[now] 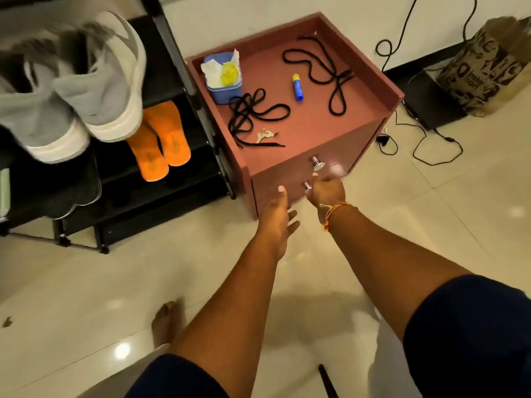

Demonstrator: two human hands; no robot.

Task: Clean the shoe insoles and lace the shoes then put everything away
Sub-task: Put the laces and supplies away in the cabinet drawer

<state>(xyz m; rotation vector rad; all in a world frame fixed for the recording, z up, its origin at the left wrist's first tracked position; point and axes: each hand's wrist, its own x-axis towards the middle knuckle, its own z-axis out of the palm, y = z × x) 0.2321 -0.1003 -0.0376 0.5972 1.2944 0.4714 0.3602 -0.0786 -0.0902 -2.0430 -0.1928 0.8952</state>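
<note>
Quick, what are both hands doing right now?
Left hand: open, holding nothing.
Right hand: fingers curled at the lower drawer knob; grip cannot be told.

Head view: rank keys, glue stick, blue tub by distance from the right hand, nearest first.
From the right hand at the cabinet front:
1. Keys, near the front edge of the cabinet top.
2. Glue stick, mid-top.
3. Blue tub, back left, by the shoe rack.

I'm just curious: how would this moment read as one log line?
right hand at lower drawer knob | left hand open | laces on cabinet
</note>
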